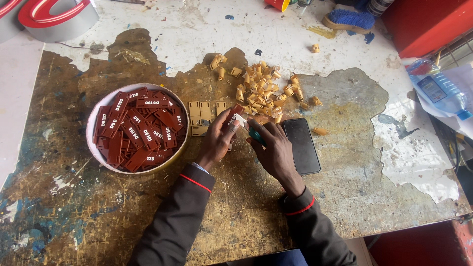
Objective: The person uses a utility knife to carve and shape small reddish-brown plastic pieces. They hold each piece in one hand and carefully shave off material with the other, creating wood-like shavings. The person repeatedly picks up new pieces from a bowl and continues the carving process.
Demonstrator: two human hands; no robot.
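My left hand holds a small dark red rectangular tag by its lower end, tilted up to the right. My right hand grips a small tool with a teal handle, its tip against the tag. A round white bowl to the left is filled with several dark red tags bearing white markings. Tan backing pieces lie flat just above my left hand. A heap of curled tan peelings lies beyond both hands.
A black phone lies face up right of my right hand. A blue brush, a red cup and a red box sit at the back; a plastic water bottle lies at right. A red-and-grey shaped piece rests top left.
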